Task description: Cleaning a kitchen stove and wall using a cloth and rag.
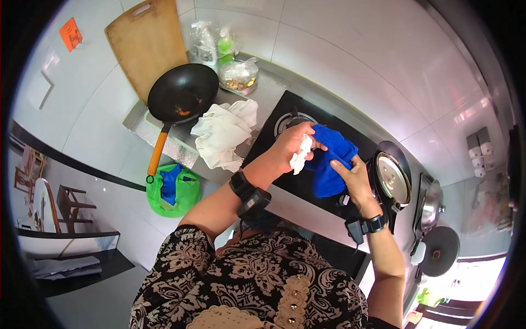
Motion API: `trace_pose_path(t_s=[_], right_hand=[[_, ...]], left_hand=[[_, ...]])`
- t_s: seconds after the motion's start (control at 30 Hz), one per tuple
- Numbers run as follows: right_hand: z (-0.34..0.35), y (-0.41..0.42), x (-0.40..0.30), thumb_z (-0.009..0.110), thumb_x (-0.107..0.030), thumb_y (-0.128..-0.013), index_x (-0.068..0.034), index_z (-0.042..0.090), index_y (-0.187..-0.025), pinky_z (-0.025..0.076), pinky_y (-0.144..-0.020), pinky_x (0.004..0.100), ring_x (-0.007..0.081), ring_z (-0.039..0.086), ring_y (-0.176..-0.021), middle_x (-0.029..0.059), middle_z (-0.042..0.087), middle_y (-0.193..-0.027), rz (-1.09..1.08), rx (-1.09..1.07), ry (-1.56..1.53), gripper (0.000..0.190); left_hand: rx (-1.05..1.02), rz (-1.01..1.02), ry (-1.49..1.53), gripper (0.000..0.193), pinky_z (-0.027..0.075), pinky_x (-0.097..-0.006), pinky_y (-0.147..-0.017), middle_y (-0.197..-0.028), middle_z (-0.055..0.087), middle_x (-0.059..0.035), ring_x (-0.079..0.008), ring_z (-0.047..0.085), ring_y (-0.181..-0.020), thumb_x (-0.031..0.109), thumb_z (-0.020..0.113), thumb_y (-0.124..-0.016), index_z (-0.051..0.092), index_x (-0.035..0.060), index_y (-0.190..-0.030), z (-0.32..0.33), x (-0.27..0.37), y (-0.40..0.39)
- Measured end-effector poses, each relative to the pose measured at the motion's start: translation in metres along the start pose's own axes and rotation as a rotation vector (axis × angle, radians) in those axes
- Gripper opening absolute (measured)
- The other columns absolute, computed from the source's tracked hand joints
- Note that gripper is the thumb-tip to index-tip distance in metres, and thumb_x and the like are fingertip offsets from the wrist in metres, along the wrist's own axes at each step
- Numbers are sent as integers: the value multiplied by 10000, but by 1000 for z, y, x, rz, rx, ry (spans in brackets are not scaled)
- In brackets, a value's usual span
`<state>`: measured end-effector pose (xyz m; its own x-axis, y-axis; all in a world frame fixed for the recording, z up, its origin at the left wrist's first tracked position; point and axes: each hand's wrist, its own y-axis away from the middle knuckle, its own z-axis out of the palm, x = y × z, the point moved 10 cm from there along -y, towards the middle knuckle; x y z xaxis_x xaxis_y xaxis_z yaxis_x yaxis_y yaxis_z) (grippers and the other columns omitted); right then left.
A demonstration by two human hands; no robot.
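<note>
Over the black gas hob (263, 144) both hands are raised. My left hand (292, 144) grips one edge of a blue cloth (331, 179), and a crumpled white tissue (302, 155) is tucked in its fingers. My right hand (356, 181) pinches the cloth's other side between thumb and fingers. The cloth hangs down in folds and hides part of the hob. Left of it, a burner (281, 123) shows partly behind my left hand. A white cloth (224, 133) lies bunched on the counter to the left.
A black wok (183, 92) with an orange handle sits left, before a wooden cutting board (148, 45). Below it is a green plastic bag (154, 201). A bagged bowl (240, 80) stands near the wall. Right are a lidded pan (392, 179), a steel lid (432, 205) and a dark round pan (439, 251).
</note>
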<state>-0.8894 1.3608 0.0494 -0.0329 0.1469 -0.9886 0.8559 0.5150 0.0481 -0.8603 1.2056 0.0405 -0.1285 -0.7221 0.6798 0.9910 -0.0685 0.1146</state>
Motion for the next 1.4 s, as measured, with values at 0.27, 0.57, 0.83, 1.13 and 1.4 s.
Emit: trace_pose_path(t_s=[0.27, 0.57, 0.83, 1.13, 1.4], right_hand=[[50, 28, 94, 479, -575, -954, -104, 391, -1436, 309, -1145, 402, 204, 440, -1330, 40, 466, -1446, 141, -24, -989, 680], [27, 41, 161, 666, -200, -900, -104, 587, -1240, 487, -964, 367, 179, 620, -1078, 38, 656, -1170, 398, 248, -686, 362], [-18, 24, 107, 627, -151, -908, -91, 581, -1228, 486, -978, 366, 195, 610, -1106, 58, 638, -1201, 111, 184, -775, 329], [31, 4, 35, 606, -149, -937, -51, 549, -1263, 478, -1013, 438, 258, 609, -1133, 118, 619, -1239, 126, -172, -985, 345], [83, -23, 8, 583, -136, -954, 13, 528, -1258, 537, -920, 411, 280, 651, -1029, 153, 634, -1171, 268, -257, -927, 344]], left_hand=[[-258, -127, 336, 280, 432, -290, -467, -780, 577, -114, -205, 550, -612, 142, 453, -853, 535, 54, -1106, 48, -17, 3], [15, -24, 32, 603, 418, -222, -462, -869, 603, -17, -78, 544, -569, 38, 744, -794, 448, 84, -1316, -5, 14, 31], [136, 209, 38, 529, 412, -191, -446, -827, 600, -4, -60, 502, -545, -4, 680, -803, 482, 58, -1290, -85, 61, 53], [382, 35, -1169, 774, 462, -237, -559, -925, 617, -93, -126, 581, -667, 209, 786, -760, 394, -28, -1384, -148, 56, 50], [-245, -91, -879, 699, 458, -307, -946, -1255, 585, -126, -188, 585, -1066, 212, 768, -825, 414, 5, -1391, -66, -64, 50]])
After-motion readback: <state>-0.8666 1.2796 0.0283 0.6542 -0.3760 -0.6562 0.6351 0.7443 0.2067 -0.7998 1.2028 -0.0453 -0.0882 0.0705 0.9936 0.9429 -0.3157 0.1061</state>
